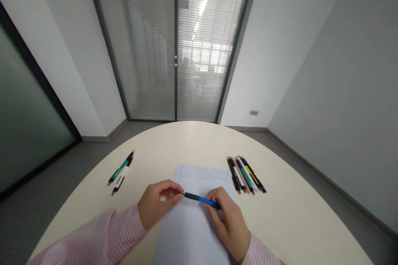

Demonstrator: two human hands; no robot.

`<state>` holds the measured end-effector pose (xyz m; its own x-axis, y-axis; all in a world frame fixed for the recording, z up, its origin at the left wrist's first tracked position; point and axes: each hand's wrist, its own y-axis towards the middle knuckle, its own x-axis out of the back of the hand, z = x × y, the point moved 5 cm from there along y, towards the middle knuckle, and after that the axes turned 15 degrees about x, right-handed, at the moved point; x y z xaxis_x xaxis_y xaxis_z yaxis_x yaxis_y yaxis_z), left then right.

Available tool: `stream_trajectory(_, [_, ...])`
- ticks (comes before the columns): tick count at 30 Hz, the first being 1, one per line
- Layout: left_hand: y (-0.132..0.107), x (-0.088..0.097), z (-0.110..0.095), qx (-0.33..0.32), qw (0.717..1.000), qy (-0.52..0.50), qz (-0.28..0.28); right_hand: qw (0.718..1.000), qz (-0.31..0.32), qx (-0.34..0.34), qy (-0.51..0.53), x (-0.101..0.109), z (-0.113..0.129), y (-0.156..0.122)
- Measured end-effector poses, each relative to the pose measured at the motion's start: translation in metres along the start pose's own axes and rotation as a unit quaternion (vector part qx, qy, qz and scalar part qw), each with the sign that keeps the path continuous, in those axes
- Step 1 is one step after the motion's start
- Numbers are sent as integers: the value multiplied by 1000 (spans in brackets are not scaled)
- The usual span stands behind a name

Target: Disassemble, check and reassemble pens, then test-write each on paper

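A blue pen with a black grip (193, 196) is held level between my two hands, over a sheet of paper (186, 236). My left hand (158, 203) pinches the pen's tip end between thumb and fingertips. Around the blue barrel, near its other end, the fingers of my right hand (226, 219) are closed. Several lines of small writing or print, too small to read, run across the top of the paper.
Two pens, one green and black (120, 169) and one white and black (122, 177), lie at the table's left. Several pens (245, 176) lie side by side right of the paper. The round table's edge (192, 122) curves ahead, before a glass partition with blinds (155, 70).
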<state>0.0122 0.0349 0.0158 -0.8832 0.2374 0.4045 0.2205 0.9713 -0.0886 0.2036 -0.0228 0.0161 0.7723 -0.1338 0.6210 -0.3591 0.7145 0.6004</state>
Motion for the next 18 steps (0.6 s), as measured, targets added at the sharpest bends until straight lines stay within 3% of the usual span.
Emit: stream_trajectory(18, [1,0,5,-4,1000,7,7,999,10,-33,36,-1,-6,2])
